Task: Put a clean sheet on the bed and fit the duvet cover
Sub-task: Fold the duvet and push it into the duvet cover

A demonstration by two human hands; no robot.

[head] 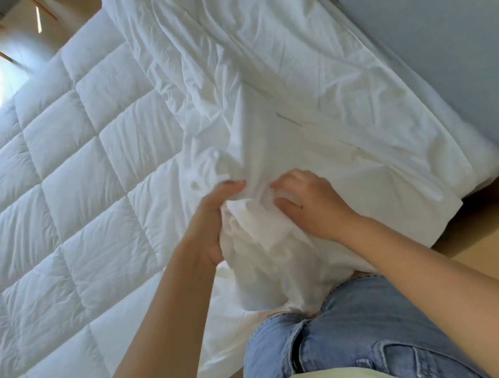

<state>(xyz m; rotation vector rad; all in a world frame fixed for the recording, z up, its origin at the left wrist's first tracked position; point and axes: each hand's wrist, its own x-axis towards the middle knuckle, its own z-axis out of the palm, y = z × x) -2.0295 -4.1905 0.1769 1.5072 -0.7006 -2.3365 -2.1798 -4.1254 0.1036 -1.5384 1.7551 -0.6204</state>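
Crumpled white duvet cover point(260, 73) lies bunched over the quilted duvet point(58, 193) (white too).

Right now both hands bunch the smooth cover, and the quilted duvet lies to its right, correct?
No: the head view shows the quilted duvet left of the cover. The left hand and right hand do bunch it.

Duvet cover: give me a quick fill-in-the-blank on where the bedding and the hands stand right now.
1. The bunched duvet cover is gripped by ____ of the hands, the left hand and the right hand.
2. The quilted duvet is not yet ____ the duvet cover.
3. The person's jeans are ____ in colour.

Missing words: both; inside; blue.
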